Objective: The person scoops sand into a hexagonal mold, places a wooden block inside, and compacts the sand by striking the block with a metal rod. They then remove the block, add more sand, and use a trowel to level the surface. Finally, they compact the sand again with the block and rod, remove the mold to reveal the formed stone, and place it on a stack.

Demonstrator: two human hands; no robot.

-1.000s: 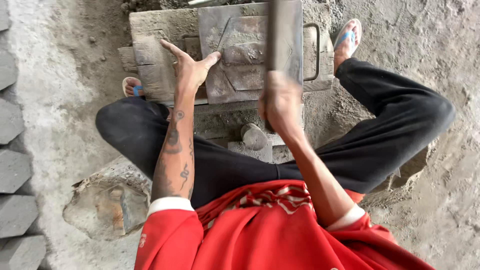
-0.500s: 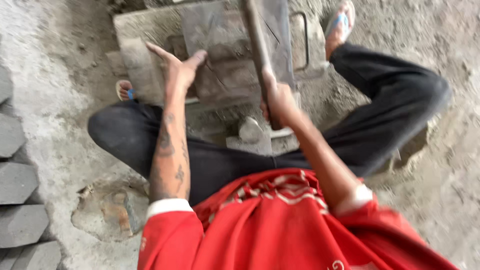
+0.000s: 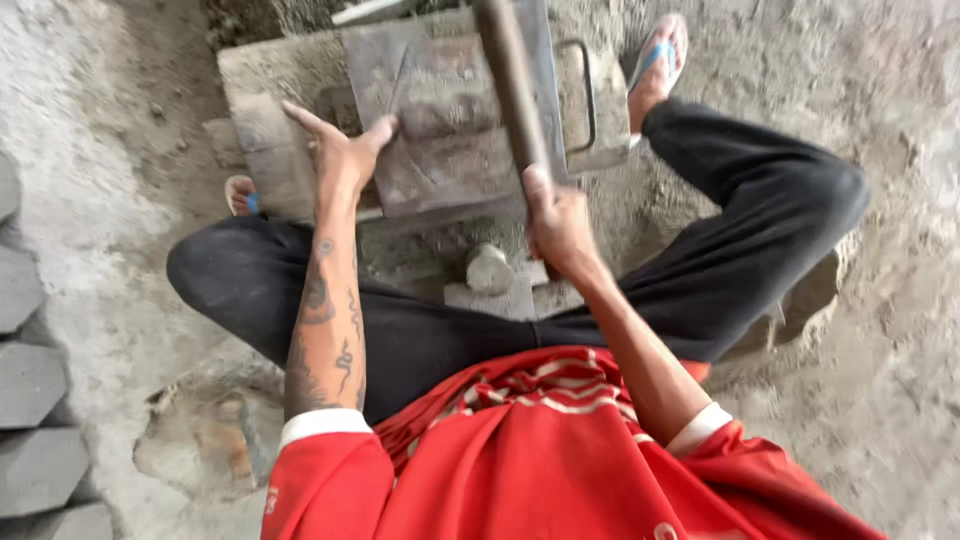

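Note:
My left hand point(image 3: 343, 158) rests flat, fingers spread, on the left edge of a rusty metal mould plate point(image 3: 440, 120) that sits on a cement-caked block point(image 3: 270, 110). In my right hand point(image 3: 556, 222) I grip the lower end of a thick brown metal bar point(image 3: 512, 75). The bar runs up across the plate toward the top of the view. I am squatting over the mould in black trousers and a red shirt.
Hexagonal grey paving blocks point(image 3: 35, 385) line the left edge. A small metal cylinder on a block point(image 3: 490, 272) sits between my legs. My feet in blue-strapped sandals point(image 3: 660, 55) flank the mould. Sandy cement ground point(image 3: 900, 250) lies all around.
The bar has tilted from nearly upright to leaning left across the plate. My right hand came lower on it. The left hand stayed on the plate's edge.

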